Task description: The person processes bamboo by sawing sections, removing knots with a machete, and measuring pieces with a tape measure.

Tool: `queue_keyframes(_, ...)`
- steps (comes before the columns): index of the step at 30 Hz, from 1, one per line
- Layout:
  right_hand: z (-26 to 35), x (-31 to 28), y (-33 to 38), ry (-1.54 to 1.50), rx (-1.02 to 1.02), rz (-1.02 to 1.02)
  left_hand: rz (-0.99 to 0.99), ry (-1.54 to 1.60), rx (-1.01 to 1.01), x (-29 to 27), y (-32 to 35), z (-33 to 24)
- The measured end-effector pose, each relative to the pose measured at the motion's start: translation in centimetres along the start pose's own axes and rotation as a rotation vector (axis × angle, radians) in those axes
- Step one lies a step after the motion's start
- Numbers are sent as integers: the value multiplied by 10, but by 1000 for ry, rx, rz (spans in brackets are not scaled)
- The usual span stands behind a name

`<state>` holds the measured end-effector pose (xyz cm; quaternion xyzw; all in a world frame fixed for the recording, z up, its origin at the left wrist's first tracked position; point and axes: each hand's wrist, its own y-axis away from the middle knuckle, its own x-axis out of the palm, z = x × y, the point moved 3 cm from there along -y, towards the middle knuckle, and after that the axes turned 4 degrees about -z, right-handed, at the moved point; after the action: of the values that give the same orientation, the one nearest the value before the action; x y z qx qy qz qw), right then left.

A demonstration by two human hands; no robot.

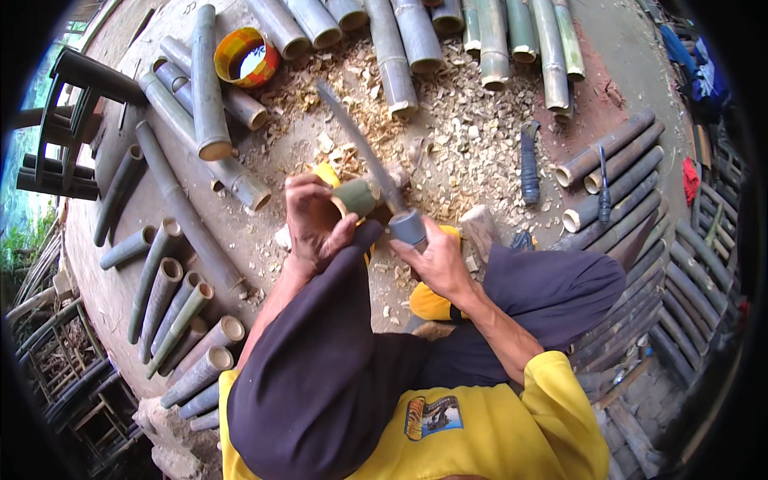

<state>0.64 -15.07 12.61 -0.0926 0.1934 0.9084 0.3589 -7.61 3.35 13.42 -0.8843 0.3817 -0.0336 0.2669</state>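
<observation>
My raised knee sits closest; above it my left hand clamps a short bamboo piece, while my right hand grips the long knife against it over the chip-strewn floor.

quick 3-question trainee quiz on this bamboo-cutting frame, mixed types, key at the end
1. True or false: the right hand grips the handle of a long knife.
2. What does the left hand hold? A) a short bamboo piece B) the yellow tape roll C) a hammer
3. What litters the ground around the work?

Key: 1 true; 2 A; 3 pale wood chips.
</observation>
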Motion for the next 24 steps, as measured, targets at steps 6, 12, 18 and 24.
queue_keyframes(6, 42, -44, 16, -97, -248, -272, 152, -196, -282, -22, -11, -15)
queue_keyframes(12, 24, -28, 28, -31, -159, -117, 338, -90, -1041, -46, -5, -55)
queue_keyframes(18, -18, 19, 32, 84, -44, 111, 34, 369, -1859, -13, 43, -24)
queue_keyframes(24, -9, 38, 44, 187, -268, 180, -55, 287, -1853, -22, 69, -22)
